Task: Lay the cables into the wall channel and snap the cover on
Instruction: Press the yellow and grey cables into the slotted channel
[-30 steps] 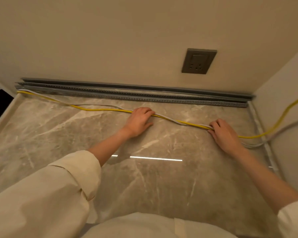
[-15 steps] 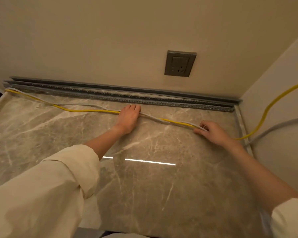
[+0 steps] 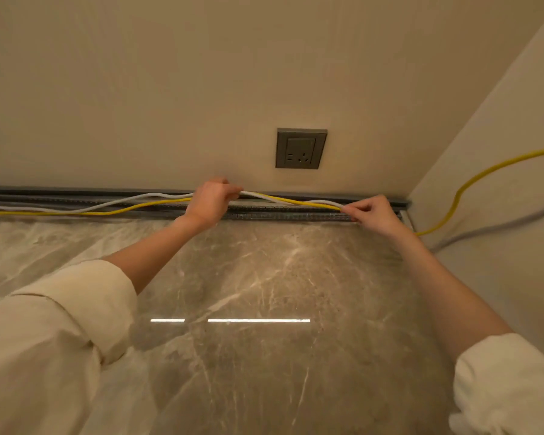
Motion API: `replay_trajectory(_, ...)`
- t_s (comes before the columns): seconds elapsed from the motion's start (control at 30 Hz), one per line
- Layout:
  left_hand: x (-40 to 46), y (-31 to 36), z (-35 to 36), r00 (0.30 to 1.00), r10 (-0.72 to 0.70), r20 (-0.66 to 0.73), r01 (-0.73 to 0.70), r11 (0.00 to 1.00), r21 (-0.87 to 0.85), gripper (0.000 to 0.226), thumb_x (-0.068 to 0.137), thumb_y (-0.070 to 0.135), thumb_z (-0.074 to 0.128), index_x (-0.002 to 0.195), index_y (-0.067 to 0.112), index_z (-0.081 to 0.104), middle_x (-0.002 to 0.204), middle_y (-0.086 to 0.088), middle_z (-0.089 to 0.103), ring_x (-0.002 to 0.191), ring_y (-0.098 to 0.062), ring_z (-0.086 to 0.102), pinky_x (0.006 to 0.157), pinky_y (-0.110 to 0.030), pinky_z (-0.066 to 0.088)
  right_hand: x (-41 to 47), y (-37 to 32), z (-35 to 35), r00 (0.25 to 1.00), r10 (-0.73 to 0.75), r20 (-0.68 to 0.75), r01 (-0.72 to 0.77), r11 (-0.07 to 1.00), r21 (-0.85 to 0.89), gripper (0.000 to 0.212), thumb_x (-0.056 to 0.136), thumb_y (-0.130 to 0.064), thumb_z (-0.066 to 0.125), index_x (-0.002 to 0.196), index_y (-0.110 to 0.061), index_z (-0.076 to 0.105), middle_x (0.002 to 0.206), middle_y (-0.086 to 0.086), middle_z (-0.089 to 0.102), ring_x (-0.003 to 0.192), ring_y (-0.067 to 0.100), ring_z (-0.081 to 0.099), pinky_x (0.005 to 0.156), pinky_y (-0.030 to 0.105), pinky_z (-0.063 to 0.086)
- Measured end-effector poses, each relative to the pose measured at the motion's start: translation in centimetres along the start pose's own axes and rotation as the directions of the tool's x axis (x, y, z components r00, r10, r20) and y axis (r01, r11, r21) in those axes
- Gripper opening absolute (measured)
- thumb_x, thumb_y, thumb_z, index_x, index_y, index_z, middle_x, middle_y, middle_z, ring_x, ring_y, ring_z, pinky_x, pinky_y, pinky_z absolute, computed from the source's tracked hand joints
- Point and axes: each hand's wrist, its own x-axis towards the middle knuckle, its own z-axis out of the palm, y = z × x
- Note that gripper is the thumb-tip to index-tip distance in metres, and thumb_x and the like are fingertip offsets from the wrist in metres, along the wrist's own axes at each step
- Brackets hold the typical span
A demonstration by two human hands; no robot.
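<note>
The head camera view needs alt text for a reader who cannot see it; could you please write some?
Two hands, left hand and right hand, hold a yellow cable and a white cable over an open grey wall channel above a marble surface. A grey wall socket sits above.

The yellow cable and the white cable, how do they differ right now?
The yellow cable is bright yellow; the white cable is pale grey-white. Left of the left hand the white one arcs higher, the yellow below it. Between the hands they cross. Both are gripped by the left hand and pinched by the right hand, over the wall channel.
</note>
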Motion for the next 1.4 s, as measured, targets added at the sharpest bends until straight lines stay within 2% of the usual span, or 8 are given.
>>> replay_trajectory(0.1,0.5,-0.1,-0.1,1.000,-0.005,-0.003,0.005,1.000,0.031,0.022,0.091,0.013,0.055,0.108,0.011,0.069,0.095,-0.022,0.068,0.091,-0.040,0.061,0.071,-0.045,0.050,1.4,-0.4,-0.2,0.997,-0.029,-0.066,0.026,0.999,-0.043,0.021,0.084,-0.016,0.069,0.097,0.001,0.073,0.081,0.012,0.072,0.060,-0.006,0.055,0.054,0.004,0.039)
replay_trajectory(0.27,0.0,-0.5,1.4,0.996,0.012,0.085,-0.024,0.991,0.130,0.019,0.091,0.014,0.053,0.102,0.015,0.068,0.092,-0.018,0.067,0.087,-0.038,0.062,0.066,-0.043,0.050,1.0,0.2,0.7,0.996,-0.082,-0.034,0.068,0.951,-0.303,0.021,0.084,-0.024,0.068,0.098,-0.009,0.074,0.097,0.008,0.075,0.088,0.019,0.068,0.080,0.031,0.050)
replay_trajectory(0.5,0.3,-0.9,2.4,0.992,0.038,0.123,-0.055,0.989,0.139,0.018,0.089,0.014,0.058,0.102,0.012,0.070,0.093,-0.016,0.064,0.090,-0.035,0.059,0.067,-0.042,0.050,1.5,-0.1,1.1,0.997,-0.075,-0.005,0.068,0.928,-0.365,0.024,0.086,-0.029,0.065,0.102,-0.013,0.073,0.095,0.006,0.075,0.083,0.020,0.066,0.078,0.038,0.054)
replay_trajectory(0.83,0.0,-1.1,3.8,0.983,0.103,0.152,-0.138,0.961,0.238,0.015,0.085,0.001,0.054,0.091,0.001,0.067,0.088,-0.018,0.056,0.088,-0.032,0.051,0.066,-0.043,0.045,2.4,0.3,2.2,0.999,-0.030,-0.042,0.012,0.925,-0.379,0.020,0.085,-0.024,0.067,0.097,-0.009,0.074,0.090,0.009,0.075,0.074,0.020,0.064,0.066,0.026,0.041)
replay_trajectory(1.0,0.1,-0.9,3.5,0.995,0.033,0.097,-0.048,0.986,0.158,0.015,0.087,0.009,0.056,0.087,0.003,0.070,0.084,-0.017,0.066,0.082,-0.035,0.060,0.064,-0.040,0.046,2.3,0.1,2.4,0.999,-0.021,-0.027,0.006,0.885,-0.465,0.020,0.086,-0.026,0.066,0.098,-0.012,0.075,0.088,0.012,0.075,0.076,0.027,0.065,0.064,0.028,0.041)
replay_trajectory(1.1,0.2,-0.8,3.3,0.995,-0.013,0.098,0.001,0.993,0.114,0.015,0.087,0.011,0.058,0.089,0.004,0.070,0.090,-0.015,0.069,0.086,-0.035,0.062,0.070,-0.040,0.050,1.9,0.0,2.5,0.996,-0.089,-0.025,0.058,0.815,-0.577,0.023,0.090,-0.027,0.061,0.098,-0.012,0.074,0.090,0.015,0.070,0.081,0.033,0.063,0.069,0.035,0.046)
replay_trajectory(1.23,0.2,-0.7,3.5,0.995,-0.021,0.097,0.009,0.993,0.121,0.017,0.089,0.012,0.056,0.089,0.003,0.070,0.091,-0.016,0.066,0.088,-0.034,0.059,0.070,-0.040,0.049,1.5,-0.1,3.0,0.980,-0.195,0.032,0.156,0.665,-0.731,0.027,0.096,-0.023,0.049,0.104,-0.007,0.069,0.099,0.015,0.062,0.093,0.033,0.057,0.082,0.038,0.039)
replay_trajectory(1.4,-0.6,-0.9,3.7,0.989,0.107,0.103,-0.125,0.974,0.188,0.025,0.091,0.017,0.053,0.084,-0.001,0.070,0.087,-0.017,0.061,0.083,-0.033,0.057,0.064,-0.040,0.047,1.5,0.1,3.7,0.961,-0.272,0.045,0.201,0.577,-0.792,0.019,0.095,-0.011,0.048,0.100,-0.003,0.064,0.100,0.015,0.060,0.096,0.033,0.056,0.084,0.039,0.036)
